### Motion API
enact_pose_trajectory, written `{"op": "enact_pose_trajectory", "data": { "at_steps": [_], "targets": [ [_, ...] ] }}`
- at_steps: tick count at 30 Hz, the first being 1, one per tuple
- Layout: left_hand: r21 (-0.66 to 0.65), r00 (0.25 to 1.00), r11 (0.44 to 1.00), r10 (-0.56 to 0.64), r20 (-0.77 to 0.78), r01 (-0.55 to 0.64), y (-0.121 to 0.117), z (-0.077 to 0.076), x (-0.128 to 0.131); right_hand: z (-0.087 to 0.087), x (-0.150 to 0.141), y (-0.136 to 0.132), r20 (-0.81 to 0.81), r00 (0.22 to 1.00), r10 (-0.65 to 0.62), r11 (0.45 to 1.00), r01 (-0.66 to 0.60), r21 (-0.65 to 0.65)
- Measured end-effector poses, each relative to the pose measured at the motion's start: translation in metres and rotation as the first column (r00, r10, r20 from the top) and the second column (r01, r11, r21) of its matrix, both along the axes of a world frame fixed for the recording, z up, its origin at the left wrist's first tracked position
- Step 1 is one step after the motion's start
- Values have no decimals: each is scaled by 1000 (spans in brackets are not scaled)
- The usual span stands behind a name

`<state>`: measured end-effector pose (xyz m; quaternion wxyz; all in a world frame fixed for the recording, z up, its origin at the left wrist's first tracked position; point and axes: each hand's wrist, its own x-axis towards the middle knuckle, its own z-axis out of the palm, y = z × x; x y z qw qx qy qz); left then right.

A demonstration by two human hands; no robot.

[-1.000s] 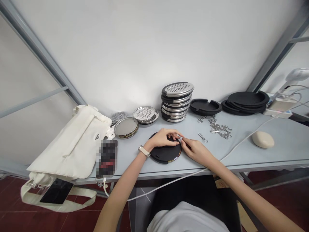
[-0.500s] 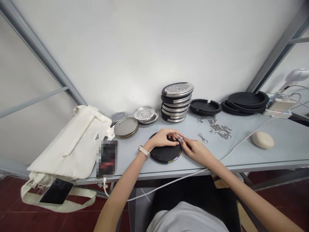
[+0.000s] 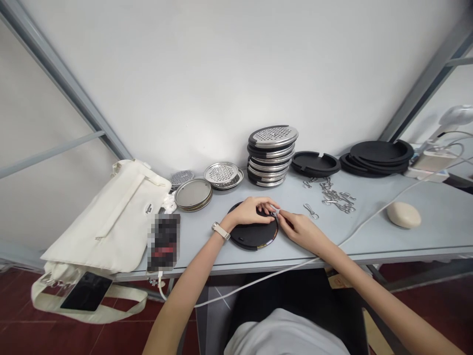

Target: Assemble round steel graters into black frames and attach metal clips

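A black round disc [image 3: 254,234] lies flat on the table near its front edge, with a small peg on top and a printed label along its rim. My left hand [image 3: 253,211] reaches over the far side of the disc, its fingers curled at the right rim and the thumb pressed near it. At the same rim my right hand [image 3: 297,228] pinches with thumb and forefinger. A sliver of shiny metal shows between the fingertips; its kind is mostly hidden. Right of the hands lie a single spring hook [image 3: 311,211] and a pile of hooks [image 3: 339,198].
Behind the hands stand a stack of grater discs [image 3: 273,137], loose grater plates [image 3: 221,173], plain metal discs [image 3: 192,193] and black round bases [image 3: 316,163]. A white bag [image 3: 107,222] and phone [image 3: 163,241] are left. A white cable [image 3: 258,282] crosses the front edge; a cream mouse-like object [image 3: 403,215] sits right.
Both hands stay at the disc's right rim with only slight finger movement. A bit more shiny metal shows between the fingertips. The view has shifted very slightly.
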<state>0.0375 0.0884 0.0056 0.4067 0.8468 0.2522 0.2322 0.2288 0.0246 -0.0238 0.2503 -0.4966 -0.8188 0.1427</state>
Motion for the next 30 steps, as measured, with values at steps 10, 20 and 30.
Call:
{"op": "enact_pose_trajectory", "data": {
  "at_steps": [10,20,30],
  "targets": [
    [22,1000,1000,17,-2,-17,0,-1,1,-3,-1,4,63,998,19,1000,-20,14],
    [-36,999,999,1,41,0,2,-3,0,0,-2,1,36,999,5,999,-4,-38],
    [-53,999,999,1,33,1,1,0,-1,1,-2,-1,57,998,-13,999,16,-48]
  ]
}}
